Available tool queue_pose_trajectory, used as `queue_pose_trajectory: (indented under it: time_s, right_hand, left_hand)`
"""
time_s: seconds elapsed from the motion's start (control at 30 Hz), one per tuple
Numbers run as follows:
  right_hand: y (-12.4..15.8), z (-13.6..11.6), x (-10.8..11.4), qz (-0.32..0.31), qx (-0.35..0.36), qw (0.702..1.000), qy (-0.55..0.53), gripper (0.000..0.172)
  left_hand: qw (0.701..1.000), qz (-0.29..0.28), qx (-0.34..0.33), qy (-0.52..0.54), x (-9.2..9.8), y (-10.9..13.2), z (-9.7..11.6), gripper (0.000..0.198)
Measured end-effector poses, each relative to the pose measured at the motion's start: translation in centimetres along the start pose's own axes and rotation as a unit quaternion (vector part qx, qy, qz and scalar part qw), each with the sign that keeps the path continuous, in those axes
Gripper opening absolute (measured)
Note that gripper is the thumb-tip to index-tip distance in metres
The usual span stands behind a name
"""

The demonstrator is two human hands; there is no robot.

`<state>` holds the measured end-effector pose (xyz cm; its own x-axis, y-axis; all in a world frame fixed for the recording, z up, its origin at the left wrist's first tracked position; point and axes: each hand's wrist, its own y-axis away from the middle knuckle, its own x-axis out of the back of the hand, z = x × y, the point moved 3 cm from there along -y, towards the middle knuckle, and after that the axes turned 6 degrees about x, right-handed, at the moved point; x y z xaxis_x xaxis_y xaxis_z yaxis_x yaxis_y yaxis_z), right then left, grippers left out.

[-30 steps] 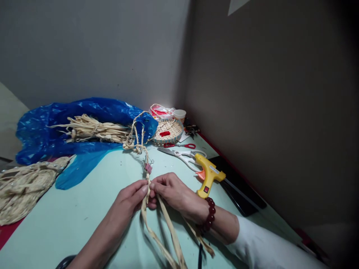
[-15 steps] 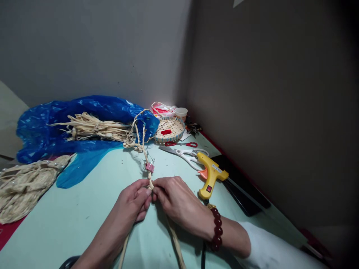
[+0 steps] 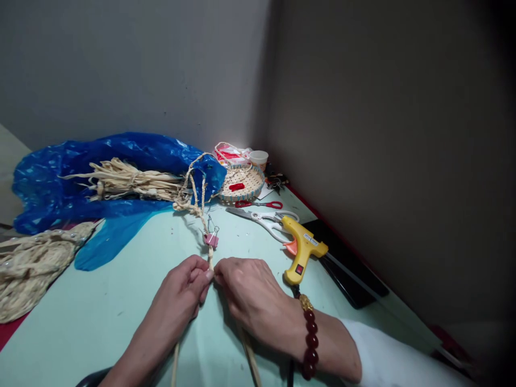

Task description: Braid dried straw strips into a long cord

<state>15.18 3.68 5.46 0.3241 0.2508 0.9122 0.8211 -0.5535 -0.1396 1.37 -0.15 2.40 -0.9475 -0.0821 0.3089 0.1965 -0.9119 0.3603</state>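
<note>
A pale cord of twisted or braided dried plant fibre (image 3: pixel 210 255) runs down from a pink binder clip (image 3: pixel 211 240) to my fingers. My left hand (image 3: pixel 183 290) pinches the cord's near end from the left. From the right, my right hand (image 3: pixel 252 301) is closed on the same spot, its fingertips partly hidden. Two loose strands hang toward me, one below each hand; the right-hand strand (image 3: pixel 250 357) is the wider. Beyond the clip, finished cord (image 3: pixel 194 188) loops up and back over the blue plastic bag. A dark red bead bracelet (image 3: pixel 312 341) circles my right wrist.
A blue bag (image 3: pixel 48 177) holds a bundle of dried fibre strips (image 3: pixel 137 183). A woven fibre piece (image 3: pixel 32 269) lies at left. On the right are a yellow glue gun (image 3: pixel 300 250), white-handled scissors (image 3: pixel 264 219), red-handled scissors (image 3: pixel 274 205), a round woven tray (image 3: pixel 258 185) and a cup (image 3: pixel 258 158).
My right hand has turned over slightly, its back now more upward, with fingertips drawn in at the cord. The whole scene has shifted a little left in view.
</note>
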Motion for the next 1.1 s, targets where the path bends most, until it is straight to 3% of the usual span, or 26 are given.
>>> queue_pose_trajectory:
  time_s: [0.13, 0.4, 0.57, 0.7, 0.8, 0.93, 1.0, 1.03, 1.07, 1.1]
  right_hand:
    - [0.1, -0.5, 0.9, -0.045, 0.010, 0.998, 0.031, 0.015]
    - [1.1, -2.0, 1.4, -0.046, 0.024, 0.995, 0.080, 0.010]
    - [1.4, -3.2, -0.5, -0.015, 0.043, 0.991, 0.122, 0.017]
    - [1.6, -3.9, -2.4, 0.054, 0.122, 0.964, 0.231, 0.022]
    - [1.8, -4.2, -3.0, 0.078, 0.163, 0.952, 0.245, 0.021]
    - [1.6, -3.7, -1.0, 0.073, 0.144, 0.978, 0.129, 0.015]
    - [1.0, -2.4, 0.7, 0.062, 0.048, 0.997, -0.005, 0.021]
    - [0.7, -1.6, 1.6, 0.088, -0.003, 0.995, -0.044, 0.023]
    - [0.4, -0.9, 2.1, 0.098, -0.035, 0.991, -0.085, 0.022]
    - [0.0, -0.4, 2.1, 0.063, -0.038, 0.986, -0.148, 0.023]
  left_hand:
    - [0.999, 0.015, 0.006, -0.029, 0.3, -0.1, -0.1, 0.028]
    - [0.998, 0.053, 0.003, -0.021, -0.2, 0.1, 0.6, 0.033]
    - [0.997, -0.002, 0.047, 0.068, -0.9, 0.3, 0.1, 0.033]
    - [0.988, -0.041, 0.046, 0.139, -0.8, 0.4, -0.1, 0.032]
    - [0.985, -0.057, 0.038, 0.160, -0.5, 0.4, 0.0, 0.036]
    - [0.988, -0.034, 0.054, 0.137, 0.0, 0.5, -0.1, 0.034]
    - [0.988, -0.031, 0.045, 0.144, 0.1, 0.6, 0.1, 0.033]
    - [0.988, -0.034, 0.038, 0.146, 0.1, 0.7, 0.2, 0.032]
    - [0.988, -0.036, 0.033, 0.147, 0.1, 0.7, 0.4, 0.031]
    - [0.988, -0.040, 0.028, 0.145, 0.0, 0.8, 0.5, 0.031]
